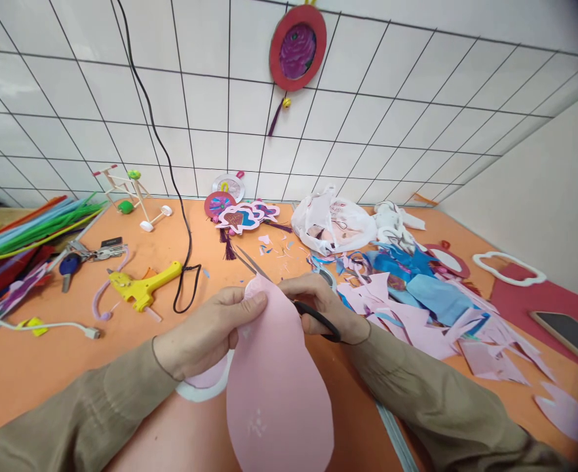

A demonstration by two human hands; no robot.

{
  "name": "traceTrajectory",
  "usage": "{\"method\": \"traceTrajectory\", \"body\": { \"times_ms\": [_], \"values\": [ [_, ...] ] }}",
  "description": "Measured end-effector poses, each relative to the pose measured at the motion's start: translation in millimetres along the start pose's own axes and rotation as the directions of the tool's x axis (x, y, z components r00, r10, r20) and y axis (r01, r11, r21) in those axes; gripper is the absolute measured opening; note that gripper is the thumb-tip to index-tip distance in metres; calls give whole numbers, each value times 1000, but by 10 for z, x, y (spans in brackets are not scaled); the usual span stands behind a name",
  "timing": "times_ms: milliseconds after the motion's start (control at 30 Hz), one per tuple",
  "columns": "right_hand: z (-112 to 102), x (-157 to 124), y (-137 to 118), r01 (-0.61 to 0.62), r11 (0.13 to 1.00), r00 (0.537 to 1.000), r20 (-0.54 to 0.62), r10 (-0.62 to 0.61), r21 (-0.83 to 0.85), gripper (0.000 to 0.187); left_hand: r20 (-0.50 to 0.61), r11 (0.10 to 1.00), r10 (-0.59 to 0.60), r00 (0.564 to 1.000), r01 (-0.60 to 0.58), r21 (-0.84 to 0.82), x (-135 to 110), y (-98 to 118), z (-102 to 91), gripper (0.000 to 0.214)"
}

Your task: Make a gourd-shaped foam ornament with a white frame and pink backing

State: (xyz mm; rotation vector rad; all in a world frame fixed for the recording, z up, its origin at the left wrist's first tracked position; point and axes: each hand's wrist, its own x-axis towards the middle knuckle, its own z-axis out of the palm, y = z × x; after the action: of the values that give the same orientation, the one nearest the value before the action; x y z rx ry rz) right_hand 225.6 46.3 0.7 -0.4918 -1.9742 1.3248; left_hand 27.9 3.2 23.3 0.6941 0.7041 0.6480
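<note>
A sheet of pink paper (282, 393) with a curved outline hangs down in front of me. My left hand (210, 331) pinches its upper edge between thumb and fingers. Below that hand a white-rimmed pink round piece (204, 392) shows in part; whether I hold it too cannot be made out. Scissors (253, 263) with black handles are in my right hand (321, 301), its fingers closed round the grips. Their blades are slightly apart at the top of the paper and point up and left.
A yellow glue gun (146, 286) with a black cord lies at left, near keys (67, 265) and a white cable (48, 322). Pink and blue scraps (417, 314) spread at right. Behind them sits a white plastic bag (335, 223). Layered paper ornaments (244, 216) lie against the tiled wall.
</note>
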Motion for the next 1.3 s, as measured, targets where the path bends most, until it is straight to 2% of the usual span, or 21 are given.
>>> {"method": "traceTrajectory", "body": {
  "times_ms": [133,367,633,700,767,833,933,1033,1133,1200,1300],
  "values": [
    [4,-2,5,7,1000,1000,-7,-7,13,62,1,1000,8,1000,-8,15,4,-11,-2,37],
    [5,-4,1,2,1000,1000,-6,-2,18,61,-81,998,5,997,0,67,1,-11,2,40],
    [1,1,-8,10,999,999,-35,-8,52,50,-11,999,16,1000,-15,32,-1,20,12,38],
    [-16,12,-18,-55,997,997,-58,59,58,44,-32,999,25,999,-24,31,-11,46,7,36],
    [-49,22,-32,-217,975,972,-80,221,55,38,-63,998,46,997,-43,51,-24,73,-6,34],
    [-101,28,-47,-389,921,917,-97,387,-5,35,-64,995,74,995,-69,77,-37,97,-25,31],
    [-193,22,-74,-507,792,862,-176,476,-339,31,-48,987,109,993,-102,122,-61,133,-51,31],
    [-232,-12,-106,-474,531,850,-210,482,-702,26,-68,977,125,990,-111,181,-95,178,-47,33],
    [-169,-69,-121,-374,311,817,-151,557,-874,27,-46,969,135,990,-122,214,-141,221,-6,31],
    [-91,-101,-116,-303,233,798,-112,592,-924,28,-10,963,152,988,-146,227,-178,238,31,28],
    [7,-116,-103,-263,211,794,-88,601,-941,25,39,951,176,984,-180,252,-244,245,87,25]
  ]
}}
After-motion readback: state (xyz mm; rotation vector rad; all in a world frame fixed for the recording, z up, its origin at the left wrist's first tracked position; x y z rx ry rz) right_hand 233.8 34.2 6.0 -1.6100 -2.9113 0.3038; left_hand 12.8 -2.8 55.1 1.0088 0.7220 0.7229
